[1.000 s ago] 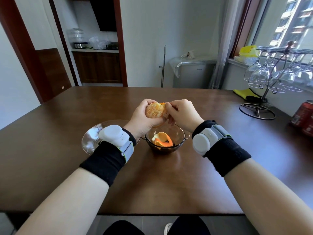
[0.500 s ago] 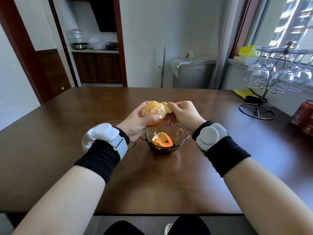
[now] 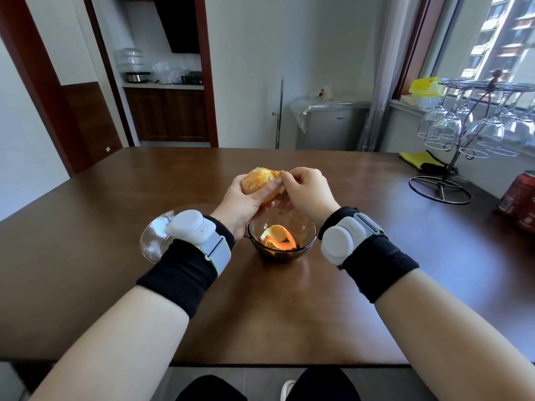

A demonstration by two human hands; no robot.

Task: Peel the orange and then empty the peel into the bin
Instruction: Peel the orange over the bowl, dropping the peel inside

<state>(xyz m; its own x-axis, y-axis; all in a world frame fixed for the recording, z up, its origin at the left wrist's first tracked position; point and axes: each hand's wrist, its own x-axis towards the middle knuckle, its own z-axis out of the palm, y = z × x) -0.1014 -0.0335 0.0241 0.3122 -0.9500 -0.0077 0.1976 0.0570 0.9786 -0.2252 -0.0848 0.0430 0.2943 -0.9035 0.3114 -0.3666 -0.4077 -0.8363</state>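
In the head view, your left hand [image 3: 241,205] cups the soft, easily bruised orange [image 3: 258,180] above the glass bowl [image 3: 307,245] of peel [image 3: 277,239] while your right hand [image 3: 307,195] pinches its remaining flexible rind, so grip lightly and pull at the torn edge.

Left hand [image 3: 241,205] grips a mostly peeled orange [image 3: 258,179] above a dark glass bowl [image 3: 307,246] holding loose peel [image 3: 277,238], right hand [image 3: 307,192] pinches a peel flap at the orange's top right, clear plate [image 3: 150,241] just left of bowl on brown table [image 3: 115,227].
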